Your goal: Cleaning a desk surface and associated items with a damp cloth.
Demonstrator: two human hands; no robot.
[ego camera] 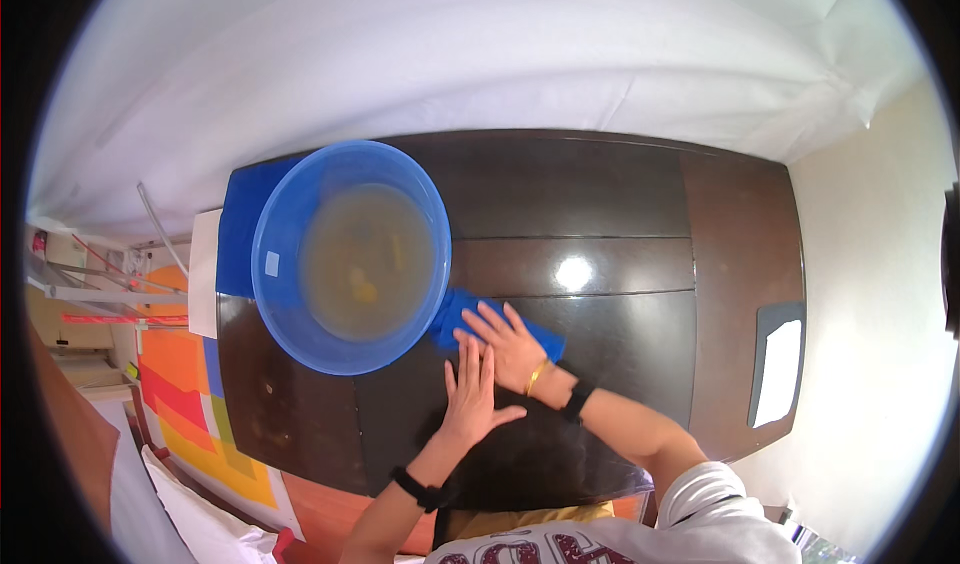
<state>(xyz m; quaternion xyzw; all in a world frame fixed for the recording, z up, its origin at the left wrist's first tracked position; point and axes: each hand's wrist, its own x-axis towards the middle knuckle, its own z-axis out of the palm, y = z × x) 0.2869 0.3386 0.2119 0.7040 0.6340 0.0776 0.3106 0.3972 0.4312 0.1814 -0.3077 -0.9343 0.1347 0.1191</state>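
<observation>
My right hand (515, 350) lies flat with its fingers spread on a folded blue cloth (553, 343) on the dark wooden table (592, 391). Close beside it, my left hand (469, 399) is palm down, its thumb stretched out and its fingertips at the cloth's near edge. Whether those fingertips press on the cloth or the table, I cannot tell. A large blue plastic basin (281, 324) stands to the left, its rim overlapping the cloth's left end from this view. Inside it is murky water (337, 241) with blurred yellowish pieces (364, 288).
Another blue sheet (240, 222) lies at the table's left end, partly behind the basin, beside a white panel (204, 275). A dark mat with a white sheet (778, 376) lies near the right edge. White draped fabric (525, 61) borders the far side; a metal frame (112, 294) stands left.
</observation>
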